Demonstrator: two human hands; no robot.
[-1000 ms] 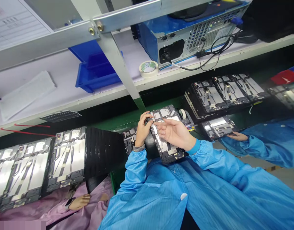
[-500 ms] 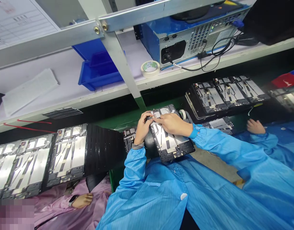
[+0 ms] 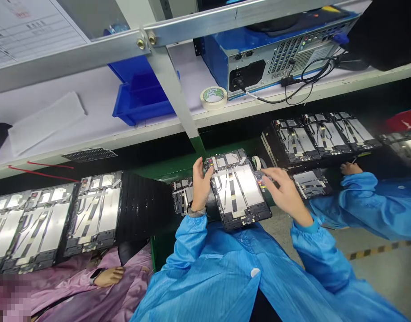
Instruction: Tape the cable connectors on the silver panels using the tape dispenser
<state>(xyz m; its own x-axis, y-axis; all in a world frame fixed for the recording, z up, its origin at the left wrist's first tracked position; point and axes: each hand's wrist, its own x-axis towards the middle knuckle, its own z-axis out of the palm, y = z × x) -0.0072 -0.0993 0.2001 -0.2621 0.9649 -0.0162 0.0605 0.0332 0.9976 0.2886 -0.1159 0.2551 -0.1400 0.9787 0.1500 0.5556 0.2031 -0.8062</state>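
Note:
In front of my body is an opened tablet [image 3: 240, 190], its silver inside plate and black flex cables facing up, tilted a little. My left hand [image 3: 201, 185] grips its upper left edge, thumb on the near side. Off the tablet's right edge hovers my right hand [image 3: 286, 192], fingers apart, with nothing visible in it. Just beyond those fingertips stands a roll of white tape [image 3: 256, 163]. Another opened tablet [image 3: 182, 197] lies on the bench to the left of my left wrist.
Stacks of opened tablets stand at the left [image 3: 94, 210] and right [image 3: 295, 138]. On the shelf are a blue bin [image 3: 141, 109], masking tape [image 3: 213, 97] and a blue-cased computer [image 3: 275, 58]. Co-workers' hands show at left [image 3: 108, 276] and right [image 3: 351, 168].
My right hand has left the tablet's top and moved right, its fingers opening. My left hand still holds the left edge, its fingers straighter. The right co-worker's hand has shifted towards the tablet stack.

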